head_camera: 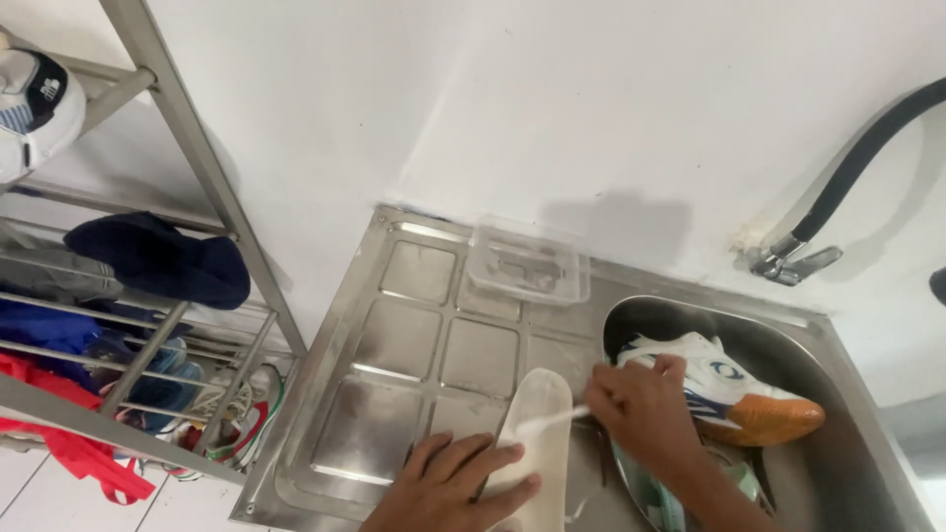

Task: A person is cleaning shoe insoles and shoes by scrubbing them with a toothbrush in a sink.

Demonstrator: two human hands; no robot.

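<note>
— White wall behind, stainless steel surface (414, 340) with a ribbed draining board below. Anything standing on it?

— Clear plastic container (528, 263) sitting at twelve o'clock on the board, close against the wall. Pale insole (537, 433) lying at six o'clock, along the board's edge next to the sink basin (788, 345).

— And the hands?

— Left hand (455, 485) pressing flat on the insole's lower part, fingers spread, pinning it down. Right hand (642, 409) closed around a thin white brush handle (552, 422), bristle end touching the insole near its middle. Hands working just beside each other, not touching.

— Anything in the basin?

— White sports shoe with an orange sole (734, 389) lying on its side at three o'clock from the insole, right behind the right hand. Second shoe, greenish (660, 498), partly hidden under the right forearm at five o'clock.

— Beyond that?

— Tap with a black hose (838, 187) mounted on the wall at two o'clock. Metal rack (187, 148) standing at nine o'clock, carrying a dark blue cloth (158, 258), red fabric (69, 433) and more shoes (232, 419) lower down.
</note>
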